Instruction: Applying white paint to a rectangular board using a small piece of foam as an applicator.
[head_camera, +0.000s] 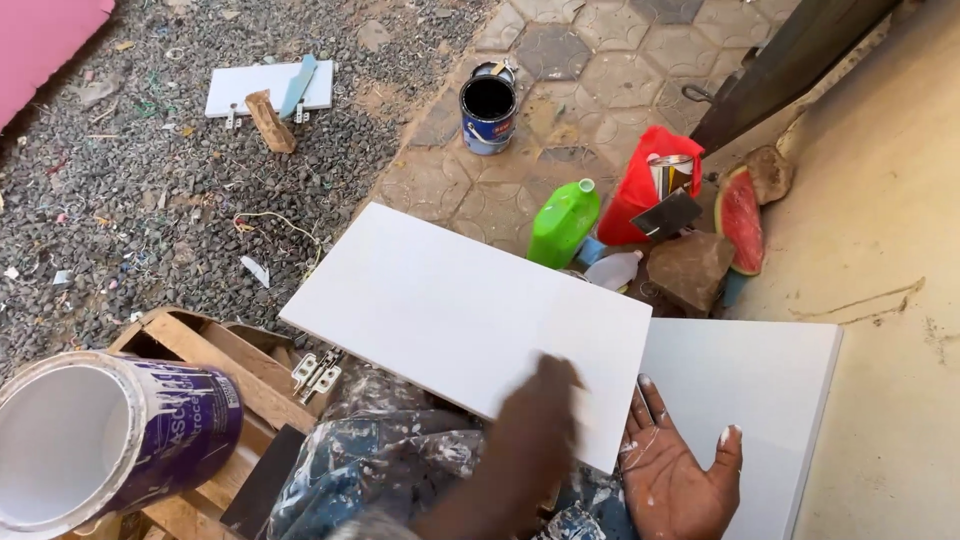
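While the left hand (540, 425) lay blurred on the white board (465, 325) in the middle of the frame, I could not tell how its fingers were set; the right hand (680, 480) was spread wide, palm up, just under the board's lower right edge. A purple paint tin (110, 440) lay tipped at the lower left; a green bottle (563, 222) stood above the board.

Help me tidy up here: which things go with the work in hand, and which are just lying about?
In hand:
- white panel, left hand on it, blurred
- right hand open, palm up, at the panel's edge
- second white panel beside it

Lying about:
- paint bucket
- black tin
- green jug
- red bag
- watermelon slice
- small white panel
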